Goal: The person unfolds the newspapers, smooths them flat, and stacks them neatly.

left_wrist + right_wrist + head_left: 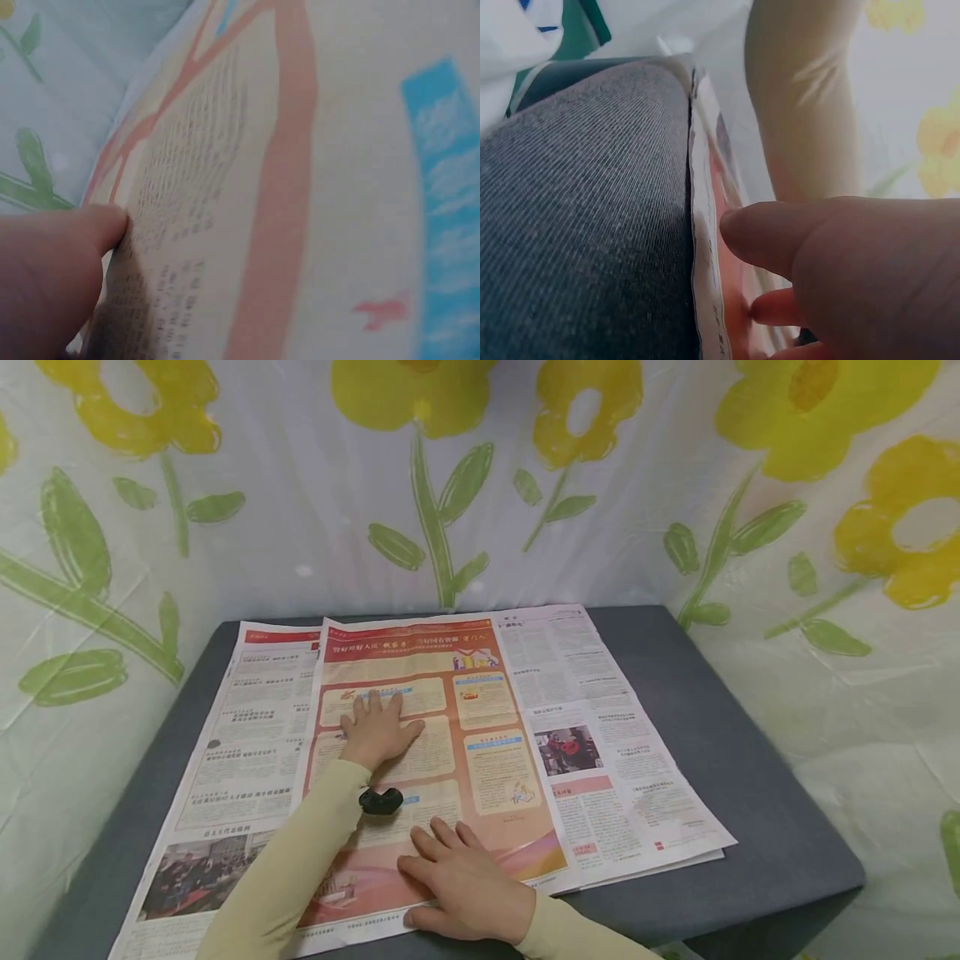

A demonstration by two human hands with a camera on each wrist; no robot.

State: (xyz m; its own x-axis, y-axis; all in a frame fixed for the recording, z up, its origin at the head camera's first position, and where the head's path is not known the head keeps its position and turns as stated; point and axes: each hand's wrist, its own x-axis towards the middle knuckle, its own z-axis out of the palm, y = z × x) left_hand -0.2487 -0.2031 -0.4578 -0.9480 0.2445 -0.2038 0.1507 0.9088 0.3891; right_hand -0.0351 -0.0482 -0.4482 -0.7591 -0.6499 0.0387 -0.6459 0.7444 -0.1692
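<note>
An orange-and-red newspaper page (495,835) lies flat over other newspaper sheets (600,693). My left hand (378,731) rests on its upper middle with the fingers spread. Close to the page's bottom edge, my right hand (468,889) lies on the paper, fingers extended. A small black device (381,802) sits at the left wrist. The left wrist view shows the thumb (67,262) against the printed page (285,187). In the right wrist view the right hand (870,262) touches the paper near its edge (705,247).
The newspapers cover much of a dark grey cloth-covered table (750,810), whose right edge drops off near the lower right. A white curtain with yellow flowers (525,527) hangs behind and along both sides.
</note>
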